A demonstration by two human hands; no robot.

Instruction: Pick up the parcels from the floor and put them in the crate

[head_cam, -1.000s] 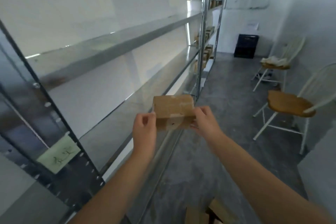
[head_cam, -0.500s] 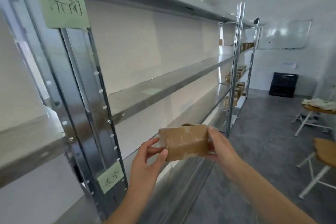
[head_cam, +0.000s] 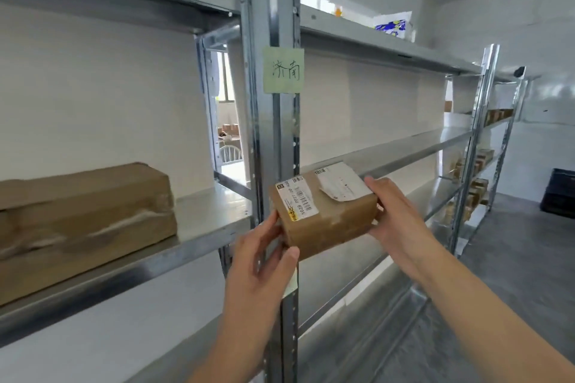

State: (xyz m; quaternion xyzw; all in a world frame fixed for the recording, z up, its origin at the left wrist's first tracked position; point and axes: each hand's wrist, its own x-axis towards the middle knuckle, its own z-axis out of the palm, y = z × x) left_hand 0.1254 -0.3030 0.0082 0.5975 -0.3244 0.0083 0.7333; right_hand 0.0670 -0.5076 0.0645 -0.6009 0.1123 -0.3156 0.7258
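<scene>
A small brown cardboard parcel (head_cam: 329,218) with white shipping labels on top is held in the air in front of a metal shelf upright. My left hand (head_cam: 264,258) grips its near left corner, thumb on the front face. My right hand (head_cam: 395,214) holds its right end, fingers curled round the side. A dark crate (head_cam: 560,194) stands on the floor at the far right by the wall.
Metal shelving (head_cam: 270,140) runs along the left wall, with a green paper note (head_cam: 283,70) on the upright. A long brown parcel (head_cam: 84,214) lies on the left shelf. Several small boxes (head_cam: 473,177) fill the far shelves. Grey floor (head_cam: 513,258) lies to the right.
The view has swung left and up along the shelving. Both hands have carried the parcel higher and tilted it, so its labelled top now shows. The long parcel on the left shelf has come into view.
</scene>
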